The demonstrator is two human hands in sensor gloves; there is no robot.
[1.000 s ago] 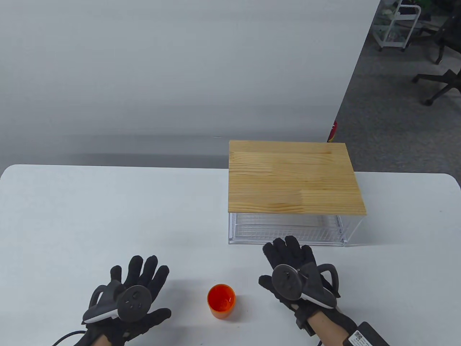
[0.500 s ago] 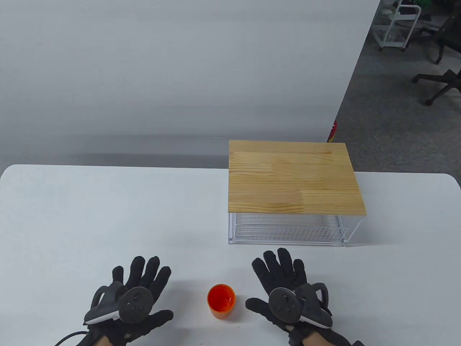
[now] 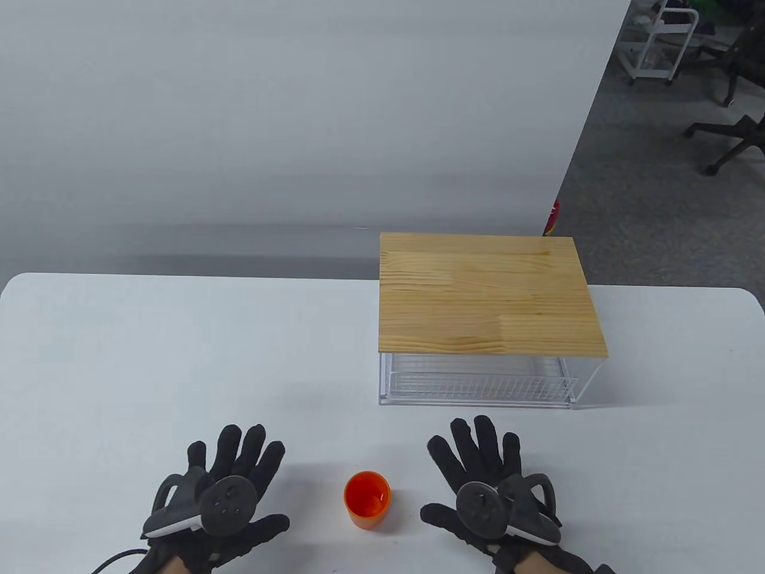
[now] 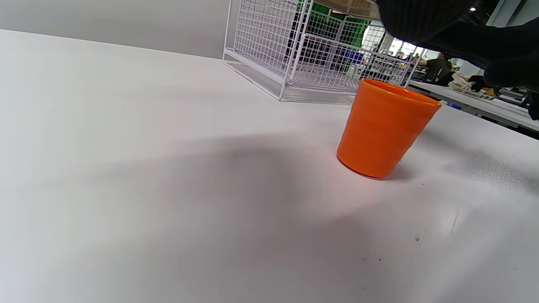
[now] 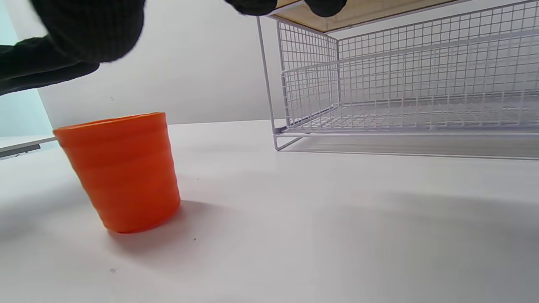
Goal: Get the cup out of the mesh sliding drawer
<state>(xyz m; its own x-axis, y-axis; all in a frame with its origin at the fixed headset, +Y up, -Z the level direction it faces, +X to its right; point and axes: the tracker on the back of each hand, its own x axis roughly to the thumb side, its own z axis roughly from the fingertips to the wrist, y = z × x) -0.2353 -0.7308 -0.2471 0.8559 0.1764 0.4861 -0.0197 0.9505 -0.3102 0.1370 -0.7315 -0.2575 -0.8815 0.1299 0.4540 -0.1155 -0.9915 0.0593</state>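
Standing upright on the white bench (image 3: 179, 359) near its front edge, the small orange plastic cup (image 3: 367, 499) sits between the two black-gloved hands and touches neither; it is outside the drawer, mouth up, and shows as a ribbed tapered tumbler in both wrist views (image 4: 385, 128) (image 5: 122, 170). To its left, the left hand (image 3: 224, 502) lies palm down over the bench with its fingers (image 3: 239, 448) spread and released, grasping nothing, a round dark tracker strapped on its back. To the cup's right, the right hand (image 3: 487, 496) lies the same way, fingers (image 3: 478, 445) splayed apart and holding nothing, its own tracker on the back. Whether the palms press the bench or hang just above it cannot be told. No brand, label or writing can be read on the cup, the gloves or the trackers. Farther back, on the right half of the bench, stands the white wire-mesh sliding drawer (image 3: 478, 385) inside its white wire frame, its front edge close to level with the frame's front; the wrist views show the mesh basket (image 5: 404, 84) (image 4: 320, 54) with nothing lying in it. A flat rectangular light pine board (image 3: 487, 293) tops the frame, and no print is readable on it. Beyond the bench rises a plain pale grey wall (image 3: 299, 119), and at the far right a grey floor carries a black office chair (image 3: 732, 128) and a white wire cart (image 3: 660, 42), too small to show any lettering.
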